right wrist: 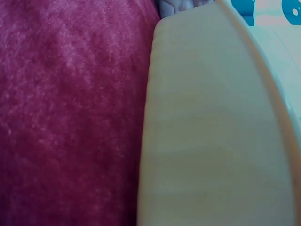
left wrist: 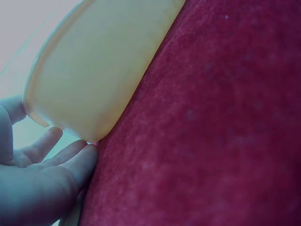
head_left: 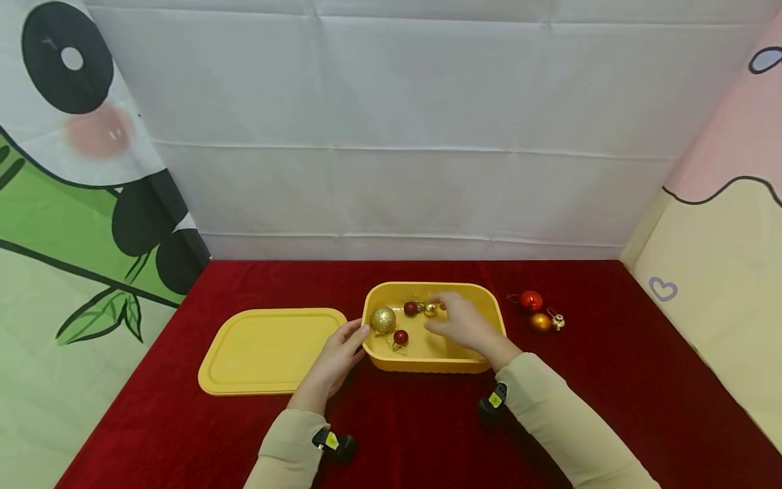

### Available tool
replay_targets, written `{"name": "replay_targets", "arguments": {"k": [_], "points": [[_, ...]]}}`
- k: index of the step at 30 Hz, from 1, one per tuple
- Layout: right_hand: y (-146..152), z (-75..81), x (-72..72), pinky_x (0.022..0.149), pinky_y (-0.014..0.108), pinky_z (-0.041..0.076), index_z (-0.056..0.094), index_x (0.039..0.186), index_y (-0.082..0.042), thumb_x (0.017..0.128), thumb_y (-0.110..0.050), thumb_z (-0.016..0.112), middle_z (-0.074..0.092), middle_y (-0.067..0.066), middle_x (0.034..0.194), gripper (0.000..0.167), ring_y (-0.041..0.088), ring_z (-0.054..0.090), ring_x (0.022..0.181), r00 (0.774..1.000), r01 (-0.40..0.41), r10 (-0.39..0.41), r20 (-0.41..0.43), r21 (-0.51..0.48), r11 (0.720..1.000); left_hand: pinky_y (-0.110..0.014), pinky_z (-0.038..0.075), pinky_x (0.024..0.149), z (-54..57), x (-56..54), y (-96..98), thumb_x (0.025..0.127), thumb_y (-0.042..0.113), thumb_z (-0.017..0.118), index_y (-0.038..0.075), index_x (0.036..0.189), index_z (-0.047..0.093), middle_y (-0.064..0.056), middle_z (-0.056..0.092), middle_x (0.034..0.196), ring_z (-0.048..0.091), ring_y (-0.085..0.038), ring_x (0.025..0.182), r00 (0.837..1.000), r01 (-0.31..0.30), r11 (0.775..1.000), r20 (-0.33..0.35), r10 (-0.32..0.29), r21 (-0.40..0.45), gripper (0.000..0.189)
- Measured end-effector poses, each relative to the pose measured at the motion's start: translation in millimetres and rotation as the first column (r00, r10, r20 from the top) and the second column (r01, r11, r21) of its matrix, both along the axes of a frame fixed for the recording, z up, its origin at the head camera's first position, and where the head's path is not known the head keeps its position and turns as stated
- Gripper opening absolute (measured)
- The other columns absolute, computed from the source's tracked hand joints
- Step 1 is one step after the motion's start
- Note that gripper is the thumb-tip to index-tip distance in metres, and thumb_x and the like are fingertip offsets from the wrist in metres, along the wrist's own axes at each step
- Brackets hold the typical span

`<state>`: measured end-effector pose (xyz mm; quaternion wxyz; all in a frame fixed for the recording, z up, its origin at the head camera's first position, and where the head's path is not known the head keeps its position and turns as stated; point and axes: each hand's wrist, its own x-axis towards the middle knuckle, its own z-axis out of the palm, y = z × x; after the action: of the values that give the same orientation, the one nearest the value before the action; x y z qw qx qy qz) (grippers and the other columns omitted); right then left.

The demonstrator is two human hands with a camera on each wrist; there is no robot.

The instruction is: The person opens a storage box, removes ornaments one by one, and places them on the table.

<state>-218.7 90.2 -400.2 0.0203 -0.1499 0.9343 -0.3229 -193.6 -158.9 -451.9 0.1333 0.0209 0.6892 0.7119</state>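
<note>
A yellow plastic box (head_left: 406,365) stands on the red cloth. My left hand (head_left: 334,360) holds its left end, with the thumb at the rim and the other fingers against the outer wall. Over the inside of the box, my right hand (head_left: 461,324) has thumb and fingers spread apart, close to a small gold bauble (head_left: 430,310). A dark red bauble (head_left: 411,309) lies beside that one. Toward the left end are a large glittery gold bauble (head_left: 383,320) and a small red bauble (head_left: 400,337). The right wrist view shows only the box's outer wall (right wrist: 211,117), with the hand hidden.
Left of the box, a flat yellow lid (head_left: 263,353) lies on the cloth. To the right are a red bauble (head_left: 531,301), an orange-gold bauble (head_left: 540,322) and a small shiny gold piece (head_left: 557,320). A white cloth wall (head_left: 415,190) closes off the back.
</note>
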Motion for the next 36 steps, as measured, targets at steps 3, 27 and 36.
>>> {"name": "replay_targets", "arguments": {"k": [3, 27, 36], "points": [[-2, -4.6, -2.7, 0.095, 0.048, 0.048, 0.055, 0.127, -0.004, 0.084, -0.024, 0.071, 0.053, 0.016, 0.130, 0.050, 0.034, 0.054, 0.116, 1.000, 0.009, -0.009, 0.006, 0.013, 1.000, -0.050, 0.030, 0.112, 0.5, 0.5, 0.0, 0.100, 0.031, 0.046, 0.003, 0.142, 0.036, -0.018, 0.035, 0.148, 0.034, -0.032, 0.138, 1.000, 0.001, 1.000, 0.000, -0.001, 0.001, 0.051], [-8, -19.3, -10.6, 0.104, 0.046, 0.043, 0.052, 0.133, -0.004, 0.084, -0.020, 0.069, 0.050, 0.017, 0.131, 0.054, 0.032, 0.054, 0.117, 1.000, -0.002, 0.001, 0.009, 0.115, 0.993, -0.049, 0.032, 0.111, -0.6, -1.6, -0.8, 0.100, 0.032, 0.047, 0.006, 0.141, 0.037, -0.015, 0.036, 0.147, 0.036, -0.029, 0.137, 1.000, -0.004, 1.000, 0.013, 0.005, -0.011, 0.050], [-9, -21.1, -10.1, 0.089, 0.038, 0.050, 0.058, 0.106, -0.011, 0.085, -0.020, 0.069, 0.057, 0.006, 0.104, 0.026, 0.021, 0.056, 0.097, 1.000, 0.023, -0.022, -0.010, 0.153, 0.988, -0.048, 0.033, 0.112, 0.5, -1.2, -0.8, 0.099, 0.031, 0.048, 0.007, 0.140, 0.039, -0.013, 0.037, 0.147, 0.037, -0.027, 0.136, 1.000, -0.008, 1.000, 0.028, 0.008, -0.008, 0.048]]}}
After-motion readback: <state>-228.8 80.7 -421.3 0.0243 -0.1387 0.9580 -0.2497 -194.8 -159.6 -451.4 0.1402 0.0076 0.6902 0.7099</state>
